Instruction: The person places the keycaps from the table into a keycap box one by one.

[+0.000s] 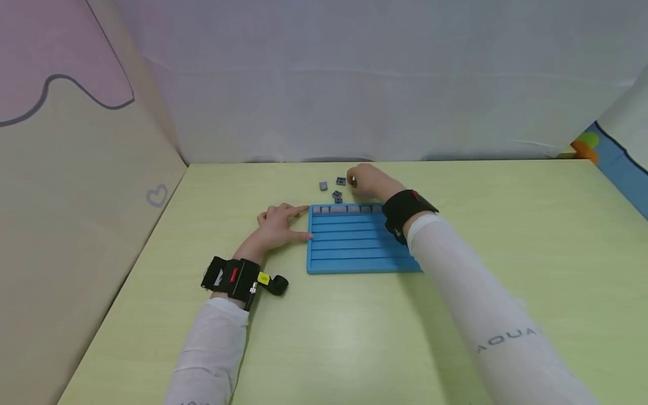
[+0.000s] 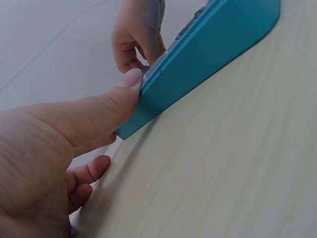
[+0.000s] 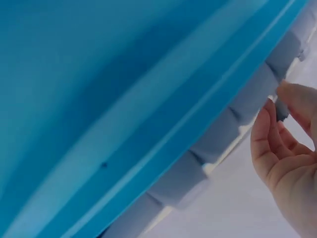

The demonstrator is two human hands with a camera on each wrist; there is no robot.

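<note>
Blue plastic tray (image 1: 354, 247), ribbed in long rows, lay flat on a pale green table (image 1: 506, 253), near its far middle. Far row held a line of small grey tiles (image 1: 344, 209), set side by side; the right wrist view showed them as rounded grey blocks along the tray's edge.

Left hand (image 1: 277, 225): rested on the table against the tray's left side, fingers straight, forefinger at the far-left corner, thumb (image 2: 106, 106) pressed to the tray's edge.

Right hand (image 1: 369, 181): beyond the tray's far edge, fingers curled and pinching one small grey tile (image 1: 353, 181) at the fingertips; the wrist view showed the piece only in part.

Loose tiles: three more on the table just past the tray, one (image 1: 323, 185) to the left, one (image 1: 341, 180) beside the right hand, one (image 1: 337, 194) nearest the tray, with a further piece touching it.

Black wrist bands (image 1: 238, 278) on both arms, the left with a yellow tag and a red mark, writing too small to read. White sleeve (image 1: 486, 315) of the right arm bore the letters "AQUA", cut off at the fold.

Left wall panel carried a small heart outline (image 1: 157, 196).
</note>
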